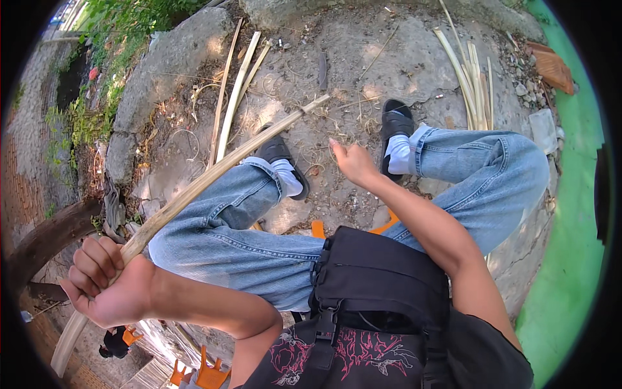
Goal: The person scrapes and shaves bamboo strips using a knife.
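Note:
My left hand (pixel 107 282) is closed around a long pale strip of split bamboo (pixel 194 189). The strip slants from behind my left fist, over my left knee, to a far end with a dark node between my feet. My right hand (pixel 353 162) is in front of me between my shins, its fingers curled and thumb pointing forward. Whatever it may hold is hidden by the hand. The strip's far end is ahead and to the left of it, apart from it. Thin curled shavings (pixel 304 152) lie on the ground around that hand.
More pale strips lie at the front left (pixel 236 97) and front right (pixel 476 91). A dark flat piece (pixel 322 70) is on the ground ahead. Green sheeting (pixel 570 214) borders the right side; concrete blocks (pixel 175 71) edge the left. Orange chairs (pixel 210 369) and a person (pixel 115 343) are at the lower left.

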Demonstrator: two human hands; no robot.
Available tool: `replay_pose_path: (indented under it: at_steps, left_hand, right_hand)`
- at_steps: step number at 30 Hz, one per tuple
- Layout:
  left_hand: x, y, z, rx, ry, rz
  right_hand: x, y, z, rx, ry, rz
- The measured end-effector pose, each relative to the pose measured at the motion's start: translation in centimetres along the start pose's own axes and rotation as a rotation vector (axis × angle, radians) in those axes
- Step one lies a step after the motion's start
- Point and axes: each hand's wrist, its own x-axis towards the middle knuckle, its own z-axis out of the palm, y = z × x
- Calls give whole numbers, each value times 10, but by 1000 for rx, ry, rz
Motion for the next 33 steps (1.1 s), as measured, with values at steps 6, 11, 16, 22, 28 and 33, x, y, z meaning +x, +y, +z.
replay_pose_path:
  at_steps: [6, 11, 16, 22, 28, 33]
  left_hand:
    - [9, -8, 0, 187, 285, 45]
    - [13, -10, 6, 211, 343, 48]
    - [19, -12, 3, 225, 362, 25]
    - [22, -8, -11, 111, 122, -4]
    - [-5, -53, 44, 16, 184, 114]
    - [-14, -77, 20, 68, 192, -96]
  right_hand:
    - [8, 12, 16, 53, -8, -191]
    - [19, 25, 29, -24, 148, -177]
    - [40, 42, 16, -44, 43, -74]
    - [34, 47, 25, -41, 134, -89]
    - [54, 46, 32, 113, 153, -6]
    - [63, 66, 18, 24, 150, 133]
